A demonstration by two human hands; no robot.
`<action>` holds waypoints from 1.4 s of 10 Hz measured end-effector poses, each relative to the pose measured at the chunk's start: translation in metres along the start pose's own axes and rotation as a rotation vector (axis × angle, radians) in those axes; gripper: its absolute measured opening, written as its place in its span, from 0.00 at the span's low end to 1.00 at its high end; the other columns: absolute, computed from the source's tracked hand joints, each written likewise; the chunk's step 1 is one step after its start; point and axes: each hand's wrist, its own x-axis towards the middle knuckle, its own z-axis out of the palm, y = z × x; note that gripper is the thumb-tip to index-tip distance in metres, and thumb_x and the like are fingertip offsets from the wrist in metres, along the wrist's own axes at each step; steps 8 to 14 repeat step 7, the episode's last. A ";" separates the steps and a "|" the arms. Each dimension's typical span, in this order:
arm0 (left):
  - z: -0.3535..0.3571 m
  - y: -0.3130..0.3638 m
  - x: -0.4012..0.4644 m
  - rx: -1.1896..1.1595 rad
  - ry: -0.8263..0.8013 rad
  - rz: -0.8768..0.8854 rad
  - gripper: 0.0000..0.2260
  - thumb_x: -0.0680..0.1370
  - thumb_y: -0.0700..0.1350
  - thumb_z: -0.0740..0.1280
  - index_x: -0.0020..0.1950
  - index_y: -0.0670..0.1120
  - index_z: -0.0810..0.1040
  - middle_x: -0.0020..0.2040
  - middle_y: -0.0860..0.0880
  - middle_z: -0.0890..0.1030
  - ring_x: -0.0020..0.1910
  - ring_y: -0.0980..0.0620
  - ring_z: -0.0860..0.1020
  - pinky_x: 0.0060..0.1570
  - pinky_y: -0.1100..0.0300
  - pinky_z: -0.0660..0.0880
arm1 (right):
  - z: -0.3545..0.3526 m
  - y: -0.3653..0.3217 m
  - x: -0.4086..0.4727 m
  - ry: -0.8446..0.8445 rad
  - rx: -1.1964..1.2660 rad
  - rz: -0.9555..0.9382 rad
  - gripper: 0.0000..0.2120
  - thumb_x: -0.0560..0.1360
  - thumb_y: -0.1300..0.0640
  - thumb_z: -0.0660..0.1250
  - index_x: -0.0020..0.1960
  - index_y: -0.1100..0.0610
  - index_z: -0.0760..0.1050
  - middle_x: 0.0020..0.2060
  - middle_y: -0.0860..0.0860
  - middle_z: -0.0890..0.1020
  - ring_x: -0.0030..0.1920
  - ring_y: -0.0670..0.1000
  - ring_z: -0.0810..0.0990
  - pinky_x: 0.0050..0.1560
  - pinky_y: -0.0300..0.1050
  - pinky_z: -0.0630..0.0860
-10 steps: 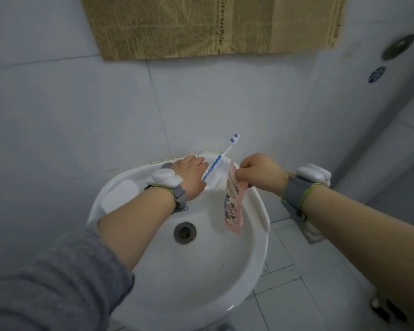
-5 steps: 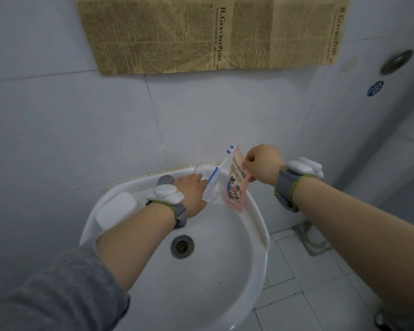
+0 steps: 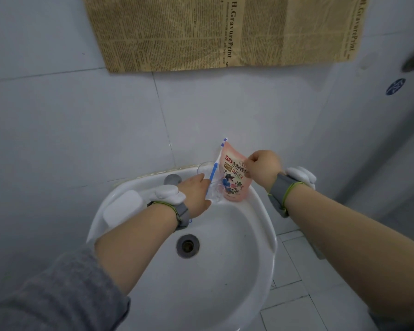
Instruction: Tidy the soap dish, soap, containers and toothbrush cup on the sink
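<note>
My left hand [image 3: 196,195] grips a clear toothbrush cup [image 3: 212,187] at the back rim of the white sink [image 3: 261,235]. A blue and white toothbrush [image 3: 216,163] leans out of the cup. My right hand [image 3: 263,168] pinches the top of a pink refill pouch [image 3: 234,180]. The pouch stands upright on the back right rim, right beside the cup. A white soap bar [image 3: 122,206] lies on the left rim; no separate dish can be made out under it.
The grey tap stub [image 3: 172,179] sits at the back of the rim behind my left wrist. The drain [image 3: 187,245] is in the basin's middle. A newspaper sheet [image 3: 220,32] hangs on the tiled wall above. Floor tiles [image 3: 304,295] lie to the right.
My right hand has carried the pouch from over the basin up and back onto the right rear rim, now upright. My left hand has stayed on the cup.
</note>
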 end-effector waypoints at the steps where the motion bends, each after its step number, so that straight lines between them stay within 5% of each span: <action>1: 0.000 0.001 0.000 0.014 -0.007 -0.013 0.22 0.75 0.51 0.62 0.66 0.45 0.67 0.66 0.45 0.70 0.62 0.43 0.73 0.54 0.50 0.72 | -0.004 0.002 0.000 -0.020 -0.025 0.010 0.12 0.76 0.64 0.58 0.46 0.63 0.81 0.46 0.60 0.86 0.46 0.60 0.85 0.51 0.53 0.82; 4: -0.004 0.002 -0.003 -0.001 0.009 0.008 0.25 0.75 0.51 0.62 0.71 0.45 0.62 0.71 0.44 0.65 0.68 0.42 0.67 0.63 0.48 0.70 | -0.007 -0.001 0.001 0.020 -0.147 -0.051 0.11 0.73 0.61 0.63 0.52 0.59 0.81 0.50 0.56 0.84 0.50 0.58 0.82 0.43 0.44 0.74; 7: -0.011 -0.001 -0.008 -0.018 0.024 -0.009 0.27 0.76 0.50 0.62 0.72 0.46 0.60 0.74 0.44 0.62 0.71 0.42 0.64 0.69 0.51 0.63 | -0.011 -0.010 -0.006 0.003 -0.317 -0.088 0.16 0.75 0.60 0.61 0.61 0.60 0.76 0.58 0.57 0.81 0.56 0.58 0.79 0.54 0.47 0.76; 14: -0.011 -0.001 -0.008 -0.018 0.024 -0.009 0.27 0.76 0.50 0.62 0.72 0.46 0.60 0.74 0.44 0.62 0.71 0.42 0.64 0.69 0.51 0.63 | -0.011 -0.010 -0.006 0.003 -0.317 -0.088 0.16 0.75 0.60 0.61 0.61 0.60 0.76 0.58 0.57 0.81 0.56 0.58 0.79 0.54 0.47 0.76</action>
